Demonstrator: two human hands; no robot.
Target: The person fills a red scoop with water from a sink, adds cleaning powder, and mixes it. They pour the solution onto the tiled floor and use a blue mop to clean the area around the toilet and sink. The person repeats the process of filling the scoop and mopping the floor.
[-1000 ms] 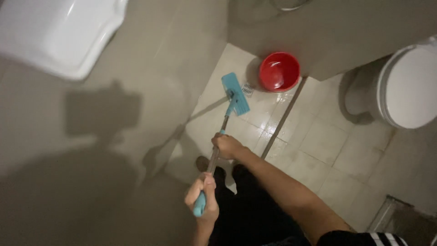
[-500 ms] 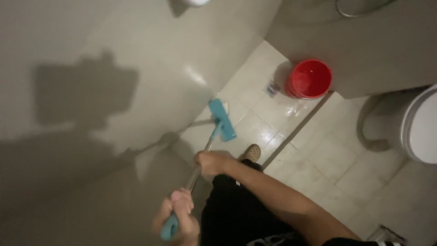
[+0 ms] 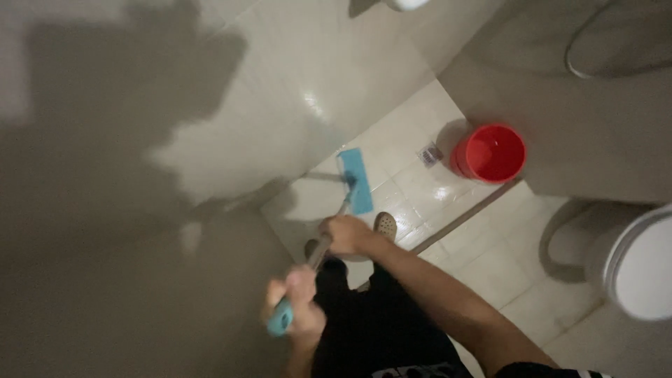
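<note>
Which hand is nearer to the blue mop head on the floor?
The right hand. It grips the handle partway down, a short way above the mop head. The left hand holds the blue grip at the handle's top end, farthest from it.

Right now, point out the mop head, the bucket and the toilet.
mop head (image 3: 355, 180), head view, middle of the blue pad
bucket (image 3: 493, 153), head view, red inside wall
toilet (image 3: 644, 266), head view, white bowl side

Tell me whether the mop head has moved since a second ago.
Yes. The mop head has slid away from the red bucket, nearer the wall.
</note>
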